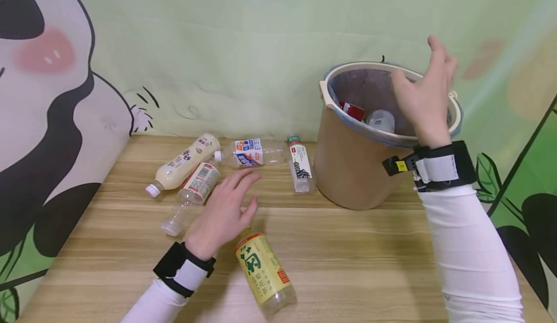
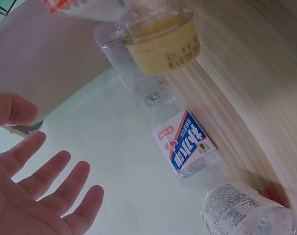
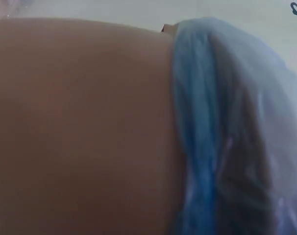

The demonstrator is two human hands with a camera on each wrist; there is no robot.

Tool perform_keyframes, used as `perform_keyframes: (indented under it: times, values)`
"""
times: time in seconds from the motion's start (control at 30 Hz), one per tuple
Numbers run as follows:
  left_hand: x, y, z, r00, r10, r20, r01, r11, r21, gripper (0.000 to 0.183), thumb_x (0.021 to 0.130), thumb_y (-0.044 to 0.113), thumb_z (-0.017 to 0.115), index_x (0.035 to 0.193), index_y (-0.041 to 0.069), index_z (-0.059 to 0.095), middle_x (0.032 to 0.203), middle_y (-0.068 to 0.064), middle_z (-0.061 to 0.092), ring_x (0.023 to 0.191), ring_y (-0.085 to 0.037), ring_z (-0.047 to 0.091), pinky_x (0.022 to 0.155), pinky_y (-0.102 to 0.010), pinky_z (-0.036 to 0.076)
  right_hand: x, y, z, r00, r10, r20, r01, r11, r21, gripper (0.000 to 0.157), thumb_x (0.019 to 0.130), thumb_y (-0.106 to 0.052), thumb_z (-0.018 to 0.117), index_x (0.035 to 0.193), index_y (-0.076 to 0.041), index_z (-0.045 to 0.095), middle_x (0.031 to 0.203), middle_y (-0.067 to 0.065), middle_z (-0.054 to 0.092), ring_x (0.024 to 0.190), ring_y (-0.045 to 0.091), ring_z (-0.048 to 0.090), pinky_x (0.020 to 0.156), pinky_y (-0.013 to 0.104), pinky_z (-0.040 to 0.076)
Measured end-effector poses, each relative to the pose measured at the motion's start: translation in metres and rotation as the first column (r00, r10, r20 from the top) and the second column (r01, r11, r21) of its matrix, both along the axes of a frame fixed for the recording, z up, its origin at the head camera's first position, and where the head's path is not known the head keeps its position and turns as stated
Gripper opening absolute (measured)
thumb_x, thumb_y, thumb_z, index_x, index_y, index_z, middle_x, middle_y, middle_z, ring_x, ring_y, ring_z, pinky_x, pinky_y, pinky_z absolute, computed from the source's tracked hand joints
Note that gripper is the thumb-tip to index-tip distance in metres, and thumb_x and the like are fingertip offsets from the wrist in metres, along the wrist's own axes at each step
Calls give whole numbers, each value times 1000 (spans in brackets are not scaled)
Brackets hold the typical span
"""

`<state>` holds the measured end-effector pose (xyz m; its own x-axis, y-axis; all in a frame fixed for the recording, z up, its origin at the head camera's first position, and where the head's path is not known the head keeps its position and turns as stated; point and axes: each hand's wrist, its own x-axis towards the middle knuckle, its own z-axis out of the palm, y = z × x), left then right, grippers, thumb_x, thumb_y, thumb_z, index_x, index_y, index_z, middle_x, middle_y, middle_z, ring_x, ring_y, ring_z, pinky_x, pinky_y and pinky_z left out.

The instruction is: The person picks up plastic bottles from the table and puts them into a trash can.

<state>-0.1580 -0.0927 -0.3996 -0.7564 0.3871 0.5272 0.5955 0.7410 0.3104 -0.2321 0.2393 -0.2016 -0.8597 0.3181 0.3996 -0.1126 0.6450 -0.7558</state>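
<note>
Yellow-labelled bottle [image 1: 263, 270] lay on its side on the wood-grain table [image 1: 348, 265], cap end near the left hand [image 1: 226, 209] — fingers spread. The right hand [image 1: 426, 95] — thumb and fingers apart — hung near the top of the lined bin [image 1: 352, 163].

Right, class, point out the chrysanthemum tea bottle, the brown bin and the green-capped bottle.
Chrysanthemum tea bottle [image 1: 264, 271]: head view, on its yellow label.
Brown bin [image 1: 350, 170]: head view, on its outer wall.
Green-capped bottle [image 1: 300, 162]: head view, on its label.
</note>
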Motion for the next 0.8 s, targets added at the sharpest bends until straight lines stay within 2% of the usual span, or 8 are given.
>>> perform_keyframes:
  times: [0.3,0.47,0.57,0.67,0.8]
  values:
    - [0,0,0,1000,3,4,-3,1000,-6,47,84,17,61,130,9,53,136,-14,49,120,-30,48,95,-49,45,3,-6,-8,999,38,-29,-37,998,47,61,88,-22,47,147,-19,31,142,12,36,120,28,43,100,40,38]
    - [2,0,1,1000,10,18,-10,1000,-12,47,85,18,60,131,9,52,137,-13,48,121,-30,47,97,-50,43,6,-14,-11,993,71,-90,-63,993,96,49,89,-22,47,137,-12,48,131,11,52,107,28,57,92,39,48]
    - [2,0,1,1000,12,19,-12,1000,-12,47,85,17,61,131,10,53,138,-12,48,122,-31,47,98,-49,42,11,-21,-15,987,96,-129,-79,988,133,43,89,-22,49,129,-10,57,123,9,59,98,25,61,86,39,51]
    - [3,0,0,1000,16,25,-16,1000,-18,46,85,16,61,130,10,53,138,-13,47,123,-31,46,101,-49,41,17,-31,-19,970,137,-200,-103,980,173,37,88,-20,53,122,-7,62,117,9,63,91,24,62,82,40,52]
    - [4,1,-2,999,23,31,-22,999,-27,45,85,17,61,129,9,54,138,-14,47,123,-32,46,101,-49,40,25,-45,-27,928,204,-312,-144,968,205,30,86,-15,58,111,-3,66,107,11,65,83,23,61,78,39,52]
